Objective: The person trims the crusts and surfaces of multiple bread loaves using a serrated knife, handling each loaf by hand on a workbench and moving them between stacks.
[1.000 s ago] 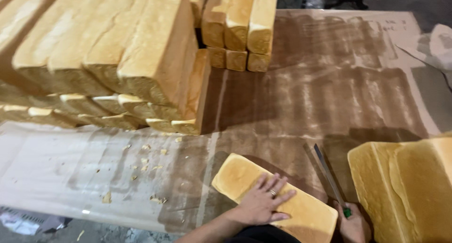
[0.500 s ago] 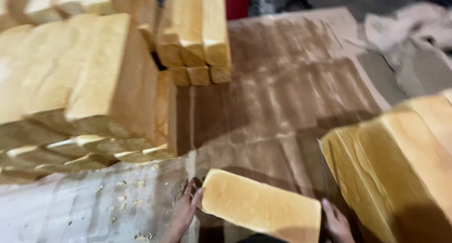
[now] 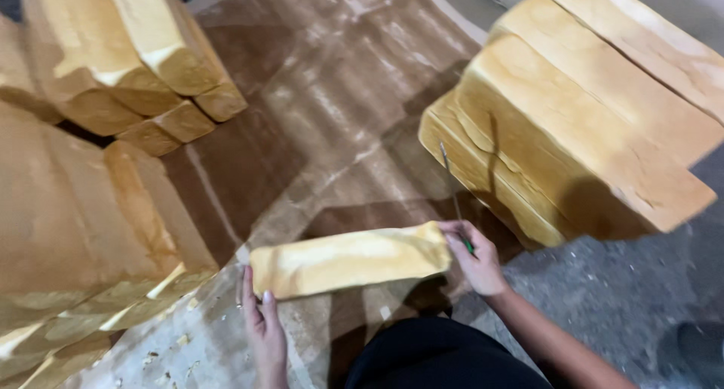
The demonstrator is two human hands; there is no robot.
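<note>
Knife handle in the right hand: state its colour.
Green, seen in the head view on the knife in the right hand.
</note>
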